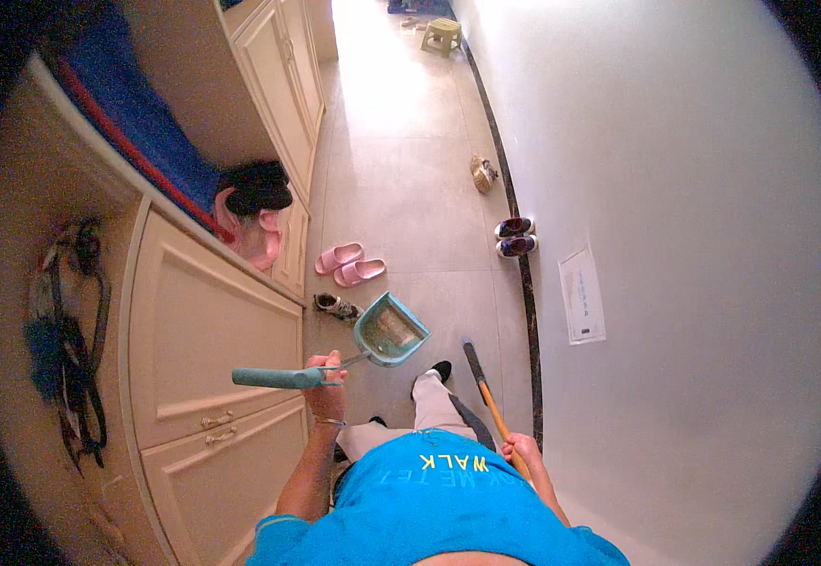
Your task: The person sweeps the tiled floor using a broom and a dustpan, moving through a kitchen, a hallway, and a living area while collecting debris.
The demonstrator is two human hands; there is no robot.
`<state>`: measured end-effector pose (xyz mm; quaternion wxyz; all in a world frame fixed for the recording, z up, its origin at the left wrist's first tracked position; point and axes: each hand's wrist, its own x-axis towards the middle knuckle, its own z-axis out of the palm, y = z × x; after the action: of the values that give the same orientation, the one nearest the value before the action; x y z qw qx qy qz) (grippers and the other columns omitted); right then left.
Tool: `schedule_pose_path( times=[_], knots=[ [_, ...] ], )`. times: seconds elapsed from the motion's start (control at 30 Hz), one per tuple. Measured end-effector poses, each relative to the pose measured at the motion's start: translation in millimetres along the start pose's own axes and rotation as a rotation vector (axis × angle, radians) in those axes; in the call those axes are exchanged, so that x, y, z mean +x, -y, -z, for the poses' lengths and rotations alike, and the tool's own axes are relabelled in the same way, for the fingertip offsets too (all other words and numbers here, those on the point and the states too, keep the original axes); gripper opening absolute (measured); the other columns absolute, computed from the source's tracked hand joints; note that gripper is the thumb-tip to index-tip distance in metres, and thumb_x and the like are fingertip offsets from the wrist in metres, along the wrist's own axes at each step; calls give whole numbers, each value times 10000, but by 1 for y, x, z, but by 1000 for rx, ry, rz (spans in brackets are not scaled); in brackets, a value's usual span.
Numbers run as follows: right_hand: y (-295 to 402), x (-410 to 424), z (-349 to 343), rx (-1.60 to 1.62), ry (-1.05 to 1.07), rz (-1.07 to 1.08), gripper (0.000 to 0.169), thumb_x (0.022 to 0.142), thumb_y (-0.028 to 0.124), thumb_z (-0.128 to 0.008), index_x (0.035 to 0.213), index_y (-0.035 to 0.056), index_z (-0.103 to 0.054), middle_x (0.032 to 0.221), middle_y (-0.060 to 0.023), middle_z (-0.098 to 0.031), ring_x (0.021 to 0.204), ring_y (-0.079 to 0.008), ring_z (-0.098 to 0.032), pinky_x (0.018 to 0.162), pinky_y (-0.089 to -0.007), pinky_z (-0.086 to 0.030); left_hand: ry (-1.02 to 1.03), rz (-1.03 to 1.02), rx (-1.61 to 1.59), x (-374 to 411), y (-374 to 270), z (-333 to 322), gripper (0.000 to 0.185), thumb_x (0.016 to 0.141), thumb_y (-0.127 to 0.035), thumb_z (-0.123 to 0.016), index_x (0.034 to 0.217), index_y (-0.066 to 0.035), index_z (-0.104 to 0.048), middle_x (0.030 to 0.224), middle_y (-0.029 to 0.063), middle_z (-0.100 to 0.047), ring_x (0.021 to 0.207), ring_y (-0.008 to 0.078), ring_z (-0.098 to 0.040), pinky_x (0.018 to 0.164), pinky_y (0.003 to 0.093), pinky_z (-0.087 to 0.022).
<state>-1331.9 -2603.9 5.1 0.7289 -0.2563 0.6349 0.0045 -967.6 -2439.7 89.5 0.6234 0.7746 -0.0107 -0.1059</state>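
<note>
In my left hand (327, 388) is the handle of a long-handled dustpan (391, 331), with its blue-green grip (276, 378) sticking out to the left. The pan is out ahead of my feet, over or on the tiled floor, with some grime inside. My right hand (521, 451) is closed around an orange pole (497, 416), which ends in a dark sleeve (475, 362) with a bluish tip by the floor. I cannot tell whether a brush is fitted to it. Close to the dustpan lies a sneaker (337, 307), partly hidden by the pan.
Pink slippers (350, 264) lie beside the cream cabinets (216, 325) on the left. Dark shoes (516, 237) and a small bundle (483, 175) sit along the right wall (679, 212). A plastic stool (442, 35) stands farther off. Straps and cords (74, 339) lie on the cabinet top.
</note>
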Motion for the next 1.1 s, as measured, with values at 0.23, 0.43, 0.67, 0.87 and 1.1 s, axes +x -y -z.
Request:
schedule_pose_path(
  times=[0.23, 0.43, 0.67, 0.87, 1.1],
  knots=[
    [141, 52, -38, 105, 29, -160, 121, 792, 124, -401, 695, 54, -378, 513, -18, -379, 408, -76, -376, 341, -202, -308, -127, 51, -38, 52, -48, -60, 221, 798, -188, -552, 684, -8, -491, 596, 39, -491, 478, 123, -527, 436, 233, -418],
    [251, 96, -83, 22, 95, -74, 80, 791, 90, -430, 739, 30, -434, 533, -46, -421, 410, -122, -406, 339, -245, -331, -195, 106, -42, 89, -79, -104, 227, 809, -215, -546, 709, -18, -498, 599, 25, -489, 498, 122, -542, 432, 221, -388],
    [378, 100, -148, 272, 375, -89, 70, 847, 120, -412, 896, 71, -420, 579, -4, -387, 413, -40, -366, 334, -171, -316, -170, 130, -34, 166, -107, -155, 211, 800, -203, -561, 708, -24, -499, 619, 29, -495, 514, 116, -544, 437, 221, -390],
    [448, 100, -211, 167, 405, -56, 198, 850, 108, -409, 1047, 98, -408, 627, -4, -387, 419, -34, -355, 333, -159, -304, -125, 34, -2, 233, -113, -185, 212, 795, -173, -562, 673, -15, -491, 615, 35, -480, 490, 114, -520, 439, 234, -405],
    [521, 138, -280, 9, 500, -35, 302, 832, 74, -387, 1133, 99, -391, 618, -4, -376, 422, -42, -342, 335, -171, -297, -199, 87, -9, 279, -121, -204, 202, 785, -169, -563, 669, -16, -499, 594, 32, -471, 499, 110, -518, 445, 248, -400]
  ],
)
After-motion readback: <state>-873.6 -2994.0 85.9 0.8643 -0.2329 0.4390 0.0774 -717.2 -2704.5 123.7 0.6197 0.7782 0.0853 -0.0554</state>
